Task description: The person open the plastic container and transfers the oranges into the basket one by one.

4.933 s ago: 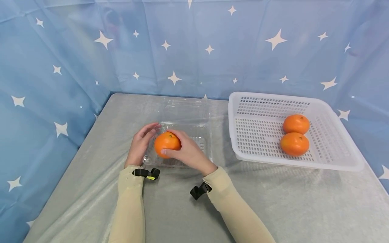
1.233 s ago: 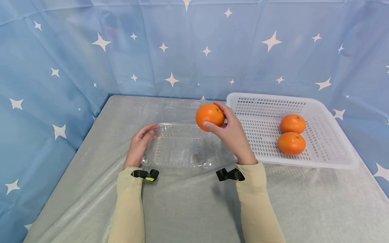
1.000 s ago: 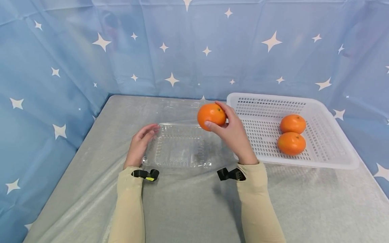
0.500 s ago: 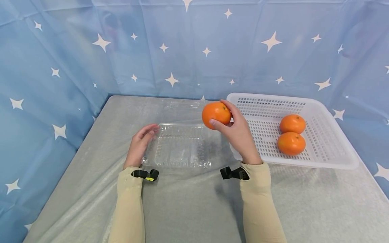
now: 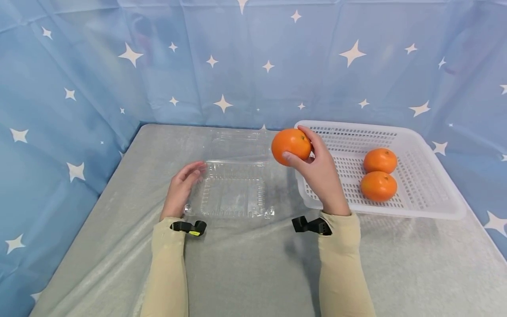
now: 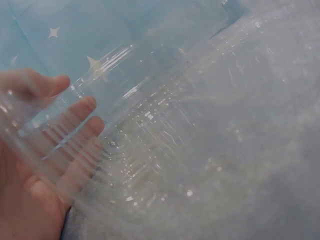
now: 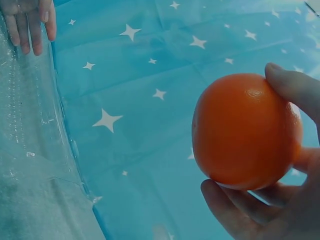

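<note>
My right hand (image 5: pixel 322 174) holds an orange (image 5: pixel 291 146) between thumb and fingers, raised between the clear clamshell box and the white basket. The right wrist view shows the orange (image 7: pixel 247 131) gripped from the side, thumb above and fingers below. On the table lies the clear plastic clamshell box (image 5: pixel 233 198), its lid (image 5: pixel 237 143) folded back toward the curtain. Nothing lies in it. My left hand (image 5: pixel 180 189) rests at the box's left side; in the left wrist view its extended fingers (image 6: pixel 82 165) show through the transparent wall.
A white perforated basket (image 5: pixel 428 213) stands at the right of the table, with two oranges (image 5: pixel 379 186) side by side in it. A grey cloth covers the table (image 5: pixel 253 273). Blue curtains (image 5: pixel 245 79) with white stars close off the back and sides.
Earlier the right hand held the orange low over the box; it has since lifted it and carried it right toward the basket, still drifting right and slightly up. The left hand stays put.
</note>
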Demonstrator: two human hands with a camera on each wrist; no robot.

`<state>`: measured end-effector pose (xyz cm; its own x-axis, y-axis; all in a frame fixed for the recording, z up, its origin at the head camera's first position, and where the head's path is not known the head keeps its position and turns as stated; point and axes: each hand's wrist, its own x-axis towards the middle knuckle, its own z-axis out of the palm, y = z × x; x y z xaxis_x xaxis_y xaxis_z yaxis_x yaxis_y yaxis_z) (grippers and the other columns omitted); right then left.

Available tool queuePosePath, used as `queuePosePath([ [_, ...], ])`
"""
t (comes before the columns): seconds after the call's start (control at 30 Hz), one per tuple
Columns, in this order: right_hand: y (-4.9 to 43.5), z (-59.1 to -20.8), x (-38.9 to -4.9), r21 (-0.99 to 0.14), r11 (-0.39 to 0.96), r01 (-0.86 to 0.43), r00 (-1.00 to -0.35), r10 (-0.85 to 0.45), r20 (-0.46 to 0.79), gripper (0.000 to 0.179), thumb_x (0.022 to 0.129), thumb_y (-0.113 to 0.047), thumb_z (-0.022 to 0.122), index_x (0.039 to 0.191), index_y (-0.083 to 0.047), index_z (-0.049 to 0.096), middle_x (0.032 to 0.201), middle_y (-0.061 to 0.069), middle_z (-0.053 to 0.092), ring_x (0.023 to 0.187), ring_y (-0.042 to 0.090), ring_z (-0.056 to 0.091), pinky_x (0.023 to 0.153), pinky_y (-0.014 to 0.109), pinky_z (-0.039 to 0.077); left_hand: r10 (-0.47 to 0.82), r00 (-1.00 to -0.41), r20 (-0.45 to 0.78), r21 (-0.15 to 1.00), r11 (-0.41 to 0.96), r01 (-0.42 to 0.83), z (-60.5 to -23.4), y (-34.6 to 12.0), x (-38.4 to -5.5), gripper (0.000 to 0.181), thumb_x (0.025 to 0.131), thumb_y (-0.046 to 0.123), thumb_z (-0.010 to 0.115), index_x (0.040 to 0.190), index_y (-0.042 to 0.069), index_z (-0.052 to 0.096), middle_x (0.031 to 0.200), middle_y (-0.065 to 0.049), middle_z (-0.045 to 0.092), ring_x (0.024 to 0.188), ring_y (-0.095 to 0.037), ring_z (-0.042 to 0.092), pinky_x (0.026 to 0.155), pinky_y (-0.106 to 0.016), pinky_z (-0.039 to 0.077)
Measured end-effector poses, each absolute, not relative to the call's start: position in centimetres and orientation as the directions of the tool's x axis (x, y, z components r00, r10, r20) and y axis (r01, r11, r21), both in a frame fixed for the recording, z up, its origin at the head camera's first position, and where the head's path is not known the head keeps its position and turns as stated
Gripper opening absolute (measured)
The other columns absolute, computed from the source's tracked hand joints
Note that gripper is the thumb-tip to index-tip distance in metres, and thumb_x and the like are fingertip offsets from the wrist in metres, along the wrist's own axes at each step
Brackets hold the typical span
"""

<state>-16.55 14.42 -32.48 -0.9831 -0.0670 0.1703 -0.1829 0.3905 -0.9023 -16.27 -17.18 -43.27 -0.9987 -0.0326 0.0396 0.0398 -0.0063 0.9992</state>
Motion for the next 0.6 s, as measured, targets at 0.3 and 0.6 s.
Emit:
queuePosePath([
  [0.3,14.27,-32.21,-16.31,-0.891,0.416,-0.183,-0.983,-0.08,0.164,0.066,0.073,-0.046,0.068,0.131,-0.037,0.038,0.128,-0.01,0.04,0.1,0.014,0.047,0.079,0.037,0.046,-0.035,-0.998,0.051,0.999,-0.012,0.052,-43.36,-17.38,-16.27,0.032,0.094,0.014,0.046,0.124,0.004,0.05,0.123,-0.011,0.052,0.115,-0.025,0.046,0.097,-0.042,0.035],
  [0.6,14.09,-32.01,-16.18,-0.854,0.498,-0.152,-0.987,-0.129,0.1,0.069,0.069,-0.056,0.066,0.129,-0.035,0.038,0.12,-0.009,0.046,0.099,0.014,0.047,0.073,0.037,0.047,-0.026,-0.998,0.05,0.999,-0.018,0.051,-43.38,-17.36,-16.41,0.033,0.094,0.015,0.046,0.124,0.003,0.049,0.123,-0.011,0.052,0.116,-0.026,0.046,0.096,-0.042,0.035],
])
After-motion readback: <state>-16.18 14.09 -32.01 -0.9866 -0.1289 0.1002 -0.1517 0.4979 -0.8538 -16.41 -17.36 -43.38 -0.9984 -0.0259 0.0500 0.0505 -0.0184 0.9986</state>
